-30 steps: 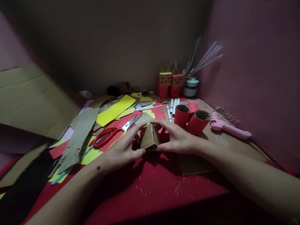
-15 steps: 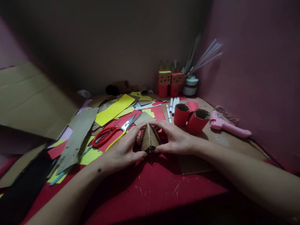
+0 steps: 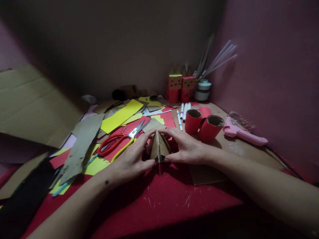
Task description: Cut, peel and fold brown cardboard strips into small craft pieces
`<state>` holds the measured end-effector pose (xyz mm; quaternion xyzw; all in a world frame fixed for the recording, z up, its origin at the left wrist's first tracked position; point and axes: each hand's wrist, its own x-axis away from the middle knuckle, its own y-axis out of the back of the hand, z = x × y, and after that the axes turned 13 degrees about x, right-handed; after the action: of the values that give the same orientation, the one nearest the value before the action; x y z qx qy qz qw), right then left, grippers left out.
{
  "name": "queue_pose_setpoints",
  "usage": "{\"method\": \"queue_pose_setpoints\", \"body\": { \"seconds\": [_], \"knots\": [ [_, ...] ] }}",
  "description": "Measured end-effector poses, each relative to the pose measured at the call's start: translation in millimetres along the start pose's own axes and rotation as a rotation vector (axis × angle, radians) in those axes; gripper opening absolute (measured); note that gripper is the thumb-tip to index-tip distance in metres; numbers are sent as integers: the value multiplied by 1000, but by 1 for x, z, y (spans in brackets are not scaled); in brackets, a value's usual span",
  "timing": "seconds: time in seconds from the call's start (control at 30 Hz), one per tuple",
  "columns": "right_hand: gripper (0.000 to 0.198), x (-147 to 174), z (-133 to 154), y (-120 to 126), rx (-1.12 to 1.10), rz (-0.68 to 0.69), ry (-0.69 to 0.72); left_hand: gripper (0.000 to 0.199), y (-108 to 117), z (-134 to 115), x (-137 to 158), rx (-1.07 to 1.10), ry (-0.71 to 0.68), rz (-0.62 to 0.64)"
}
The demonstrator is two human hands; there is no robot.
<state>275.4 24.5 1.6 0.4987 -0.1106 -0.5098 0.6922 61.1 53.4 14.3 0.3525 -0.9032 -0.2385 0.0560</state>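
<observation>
A folded piece of brown cardboard (image 3: 159,146), shaped like a small peaked tent with a ridge seam, stands between my two hands over the red tabletop. My left hand (image 3: 138,152) grips its left side, thumb at the near lower edge and fingers at the far end. On the other side my right hand (image 3: 183,146) holds it the same way, thumb low and fingers curled over the back. Scissors (image 3: 136,128) with red and yellow handles lie just beyond my left hand. Red paper-covered tubes (image 3: 192,122) stand behind my right hand.
A pink glue gun (image 3: 244,132) lies at the right, by the wall. Capped markers (image 3: 184,111) rest near the tubes. Coloured paper (image 3: 122,116) and cardboard strips (image 3: 81,146) cover the left. Two box-headed figures (image 3: 175,88) and a jar (image 3: 203,90) stand at the back.
Both hands keep their hold on the folded cardboard in nearly the same place. Its two near edges look closer together along the seam now.
</observation>
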Motion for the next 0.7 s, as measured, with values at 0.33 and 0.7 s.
{"method": "queue_pose_setpoints", "body": {
  "seconds": [0.33,0.7],
  "knots": [
    [78,-8,-7,8,-533,-33,-330,86,18,6,-4,290,102,-246],
    [76,-9,-10,3,-352,39,-317,86,12,4,-6,335,203,-192]
  ]
}}
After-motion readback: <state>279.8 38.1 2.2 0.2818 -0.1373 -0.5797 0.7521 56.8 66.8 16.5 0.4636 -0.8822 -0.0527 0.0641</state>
